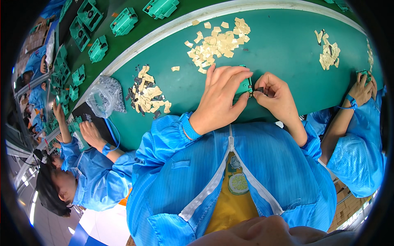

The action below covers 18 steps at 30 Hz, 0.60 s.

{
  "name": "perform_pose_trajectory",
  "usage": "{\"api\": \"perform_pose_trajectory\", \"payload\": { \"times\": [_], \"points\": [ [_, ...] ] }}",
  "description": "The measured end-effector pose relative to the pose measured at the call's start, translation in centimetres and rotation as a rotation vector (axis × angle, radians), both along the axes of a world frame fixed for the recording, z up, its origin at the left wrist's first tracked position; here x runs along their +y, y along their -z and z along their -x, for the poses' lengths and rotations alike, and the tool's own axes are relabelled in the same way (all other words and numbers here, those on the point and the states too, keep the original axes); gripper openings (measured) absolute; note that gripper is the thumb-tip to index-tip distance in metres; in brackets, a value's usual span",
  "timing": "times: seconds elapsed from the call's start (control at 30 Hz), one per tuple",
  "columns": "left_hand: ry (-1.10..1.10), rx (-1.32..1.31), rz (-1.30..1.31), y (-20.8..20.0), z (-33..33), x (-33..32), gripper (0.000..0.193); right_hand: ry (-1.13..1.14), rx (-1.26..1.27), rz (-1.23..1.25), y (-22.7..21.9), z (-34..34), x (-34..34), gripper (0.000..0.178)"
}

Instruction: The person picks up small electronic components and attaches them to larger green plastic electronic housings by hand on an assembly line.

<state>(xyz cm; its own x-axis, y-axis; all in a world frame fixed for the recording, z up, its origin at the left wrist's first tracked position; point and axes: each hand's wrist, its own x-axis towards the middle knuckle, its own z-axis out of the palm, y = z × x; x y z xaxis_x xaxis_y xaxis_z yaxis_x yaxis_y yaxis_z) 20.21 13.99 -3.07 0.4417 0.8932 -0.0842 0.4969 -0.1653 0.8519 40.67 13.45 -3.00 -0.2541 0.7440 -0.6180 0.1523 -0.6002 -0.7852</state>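
My left hand (218, 99) is closed around a small green plastic housing (245, 86) above the green worktable, close in front of my body. The back of the hand hides much of the housing. Beside it, thumb and fingers of my right hand (278, 96) pinch a small black piece (258, 90) at the housing's right edge. Whether that piece is joined to the housing I cannot tell. Past my hands lies a loose pile of cream-coloured paper scraps (219, 44) on the table.
To the left are mixed cream and black scraps (147, 93) and a clear bag of small parts (107, 96). Another scrap pile (329, 53) lies at the right. Beyond a pale rail, green housings (124, 21) stand on a dark green surface. Co-workers in blue sit on both sides.
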Motion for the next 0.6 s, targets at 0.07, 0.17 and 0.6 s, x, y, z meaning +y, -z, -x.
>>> {"api": "perform_pose_trajectory", "payload": {
  "times": [0.07,0.17,0.6],
  "points": [
    [0.001,0.002,0.001,0.0,0.0,0.04,0.047,0.003,0.002,-0.004,0.03,0.01,-0.03,0.016],
    [0.002,0.012,0.002,0.0,-0.02,0.03,0.047,0.016,0.015,0.01,-0.05,0.1,-0.03,0.017],
    [-0.009,0.006,-0.002,-0.08,-0.36,0.24,0.048,0.08,0.121,0.01,0.94,-0.78,-0.37,0.018]
  ]
}}
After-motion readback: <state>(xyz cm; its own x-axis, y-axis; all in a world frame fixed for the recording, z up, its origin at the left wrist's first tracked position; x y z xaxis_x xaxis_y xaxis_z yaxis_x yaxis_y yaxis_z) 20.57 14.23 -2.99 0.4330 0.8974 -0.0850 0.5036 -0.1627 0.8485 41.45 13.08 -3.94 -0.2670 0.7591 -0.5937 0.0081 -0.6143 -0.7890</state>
